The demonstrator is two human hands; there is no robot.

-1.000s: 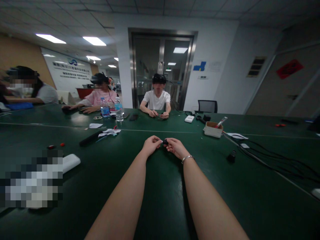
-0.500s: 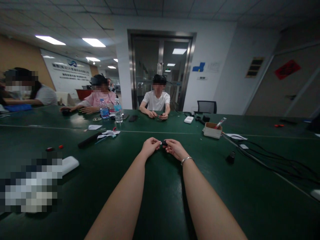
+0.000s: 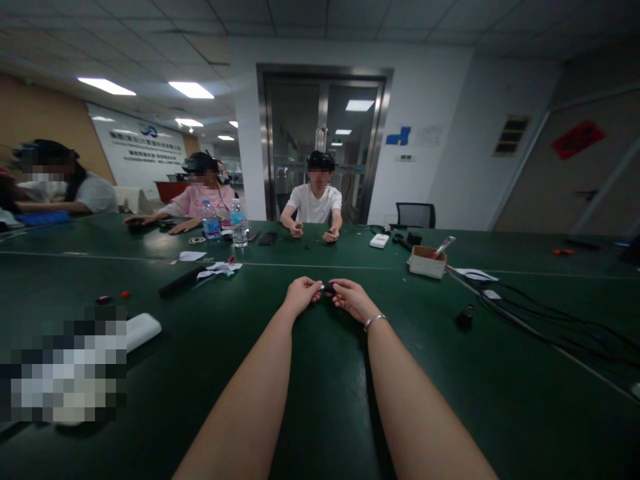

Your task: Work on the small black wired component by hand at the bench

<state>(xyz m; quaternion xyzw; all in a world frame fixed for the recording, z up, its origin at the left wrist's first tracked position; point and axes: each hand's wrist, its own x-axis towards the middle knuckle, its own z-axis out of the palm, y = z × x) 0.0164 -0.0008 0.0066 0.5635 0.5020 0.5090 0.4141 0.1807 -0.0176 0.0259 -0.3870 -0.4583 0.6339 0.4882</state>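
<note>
Both my hands meet above the green table (image 3: 325,373) at the middle of the view. My right hand (image 3: 351,299), with a silver bangle at its wrist, pinches a small black object (image 3: 329,288). From the left, my left hand (image 3: 303,295) pinches the light, metallic-looking end (image 3: 322,288) of the same small item. Whether the two ends are one piece or two touching parts is too small to tell. The fingers cover much of it.
A cardboard box (image 3: 427,266) with a pen-like item, a black clip-like object (image 3: 465,317) and dark cables (image 3: 545,313) lie right. At left are a black rod (image 3: 183,281), papers (image 3: 220,270) and a white object (image 3: 144,331). Bottles (image 3: 239,227) and three people are across the table.
My hands hold nearly the same pose. Across the table, the person in white has moved their hands apart, and a small dark item now shows on the table between them.
</note>
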